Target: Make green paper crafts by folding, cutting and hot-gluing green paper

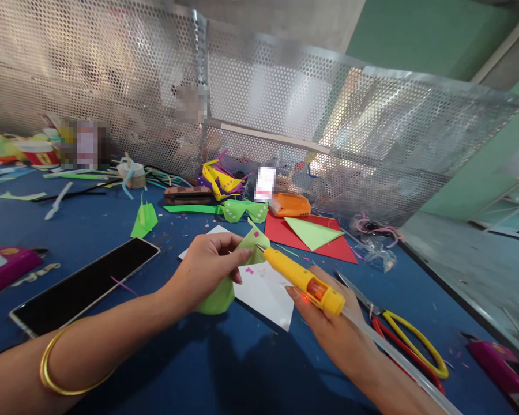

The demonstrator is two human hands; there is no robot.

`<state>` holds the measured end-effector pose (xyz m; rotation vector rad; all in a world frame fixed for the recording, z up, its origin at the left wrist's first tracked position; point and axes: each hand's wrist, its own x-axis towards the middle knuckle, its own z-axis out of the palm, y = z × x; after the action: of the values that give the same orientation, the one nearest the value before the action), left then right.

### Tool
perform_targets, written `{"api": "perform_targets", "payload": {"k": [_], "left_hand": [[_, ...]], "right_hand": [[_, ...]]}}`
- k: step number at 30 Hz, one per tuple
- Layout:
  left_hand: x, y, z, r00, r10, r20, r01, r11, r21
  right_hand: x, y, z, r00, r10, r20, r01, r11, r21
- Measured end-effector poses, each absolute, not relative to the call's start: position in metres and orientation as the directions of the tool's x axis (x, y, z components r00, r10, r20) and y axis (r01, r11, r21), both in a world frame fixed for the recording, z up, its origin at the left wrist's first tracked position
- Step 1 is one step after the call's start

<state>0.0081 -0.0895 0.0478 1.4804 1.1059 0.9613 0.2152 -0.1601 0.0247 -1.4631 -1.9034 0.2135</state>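
My left hand [207, 265] pinches a folded light-green paper piece [237, 271] with small pink and white dots on it, held just above a white sheet [266, 291] on the blue table [155, 369]. My right hand [328, 317] grips a yellow glue gun [305, 281] with a clear glue stick trailing out behind it. The gun's tip touches the green paper's upper edge near my left fingertips. A gold bangle [58, 369] sits on my left wrist.
A phone [84, 285] lies left of my hands. Scissors with yellow and red handles [398, 334] lie to the right. A red sheet [315, 239] carries a green triangle [313, 231]. Green paper shapes, an orange box [289, 204] and tape rolls line the perforated metal screen [285, 98].
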Motion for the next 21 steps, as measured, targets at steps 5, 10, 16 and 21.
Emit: {"api": "perform_targets", "payload": {"k": [5, 10, 16, 21], "left_hand": [[0.0093, -0.0897, 0.047, 0.274, 0.961, 0.025, 0.143, -0.066, 0.987], [0.0094, -0.0897, 0.0473, 0.275, 0.961, 0.023, 0.138, -0.063, 0.988], [0.0094, -0.0881, 0.0465, 0.257, 0.966, 0.026, 0.145, -0.065, 0.987], [0.0096, -0.0873, 0.0448, 0.265, 0.964, 0.024, 0.159, -0.068, 0.985]], "right_hand": [[0.2145, -0.1605, 0.0245, -0.103, 0.89, 0.445, 0.766, 0.356, -0.535], [0.2147, -0.1591, 0.025, -0.109, 0.881, 0.46, 0.773, 0.366, -0.518], [0.216, -0.1604, 0.0254, -0.11, 0.891, 0.44, 0.757, 0.362, -0.544], [0.217, -0.1607, 0.0234, -0.04, 0.892, 0.451, 0.654, 0.364, -0.663]]}}
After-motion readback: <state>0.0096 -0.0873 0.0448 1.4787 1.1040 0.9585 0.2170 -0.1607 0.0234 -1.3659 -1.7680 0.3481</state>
